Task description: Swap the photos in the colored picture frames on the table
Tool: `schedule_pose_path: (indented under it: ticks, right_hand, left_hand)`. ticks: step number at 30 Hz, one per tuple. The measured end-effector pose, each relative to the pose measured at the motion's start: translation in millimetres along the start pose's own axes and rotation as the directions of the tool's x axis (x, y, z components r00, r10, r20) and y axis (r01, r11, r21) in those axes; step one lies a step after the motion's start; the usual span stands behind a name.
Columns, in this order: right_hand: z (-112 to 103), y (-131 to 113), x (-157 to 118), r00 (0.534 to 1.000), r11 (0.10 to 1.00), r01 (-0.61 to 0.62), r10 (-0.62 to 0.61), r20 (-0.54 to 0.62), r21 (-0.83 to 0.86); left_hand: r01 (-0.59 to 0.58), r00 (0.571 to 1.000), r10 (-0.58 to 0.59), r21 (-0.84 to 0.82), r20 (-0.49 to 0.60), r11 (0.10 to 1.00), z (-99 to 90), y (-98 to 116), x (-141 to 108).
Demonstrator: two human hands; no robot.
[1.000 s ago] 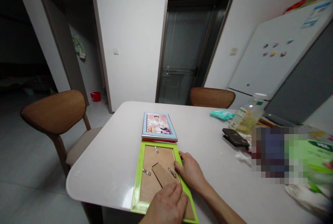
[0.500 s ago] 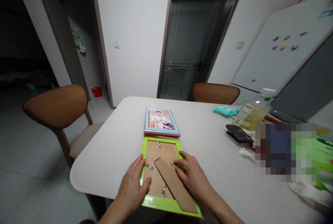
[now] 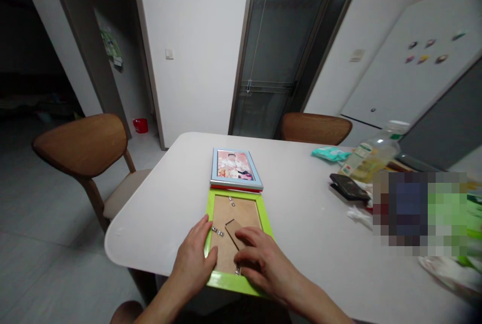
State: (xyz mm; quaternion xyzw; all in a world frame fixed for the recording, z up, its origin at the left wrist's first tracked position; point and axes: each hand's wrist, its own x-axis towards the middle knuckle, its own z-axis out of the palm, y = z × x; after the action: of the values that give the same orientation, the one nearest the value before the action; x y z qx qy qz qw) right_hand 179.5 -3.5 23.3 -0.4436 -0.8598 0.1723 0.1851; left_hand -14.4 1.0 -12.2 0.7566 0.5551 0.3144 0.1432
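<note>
A lime-green picture frame (image 3: 233, 282) lies face down at the table's near edge, its brown backing board (image 3: 241, 207) showing. My left hand (image 3: 194, 248) holds the frame's left edge, thumb reaching over onto the backing. Bent fingers of my right hand (image 3: 263, 261) close over the brown support leg (image 3: 233, 227), hiding most of it. Small metal turn clips sit around the backing: the top clip (image 3: 231, 202) and left clip (image 3: 217, 231) are plain to see, while the bottom clip (image 3: 237, 270) is partly covered. The right clip is hidden by my hand.
Just beyond lies a light-blue framed photo (image 3: 236, 166) stacked on something red. At the right of the white table (image 3: 161, 203) are a plastic bottle (image 3: 371, 150), a black wallet-like item (image 3: 348, 187), a teal packet (image 3: 330, 153) and crumpled tissue (image 3: 359, 216). Wooden chairs (image 3: 85, 145) stand around.
My right hand has moved from the right clip and rim inward and down onto the support leg. My left hand stays on the frame's left edge. The view has shifted slightly.
</note>
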Motion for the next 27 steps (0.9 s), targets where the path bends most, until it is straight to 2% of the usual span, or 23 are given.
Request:
schedule_pose_path:
  ticks: [3, 12, 16, 22, 27]
  right_hand:
    - [5, -1, 2, 0.999, 1.000, 0.024, -0.024, 0.026, -0.001]
    - [14, -7, 7, 0.996, 0.999, -0.038, 0.040, -0.076, 0.035]
    - [13, -14, 25, 0.986, 0.994, -0.113, 0.111, -0.122, -0.009]
    - [23, -20, 61, 0.988, 0.974, -0.138, 0.123, -0.094, -0.178]
    - [31, -18, 70, 0.978, 0.961, -0.183, 0.157, -0.137, -0.207]
  left_hand:
    - [0.000, 1.000, 0.000, 0.006, 0.002, 1.000, 1.1, -1, 0]
    - [-0.015, 1.000, 0.015, -0.005, -0.025, 1.000, 4.4, -3, 0]
    - [-0.004, 1.000, 0.004, 0.000, -0.011, 1.000, 2.9, -2, 0]
    - [-0.009, 1.000, 0.009, -0.020, -0.017, 1.000, 3.0, -3, 0]
    - [-0.004, 1.000, 0.004, -0.021, -0.008, 1.000, 3.3, -4, -1]
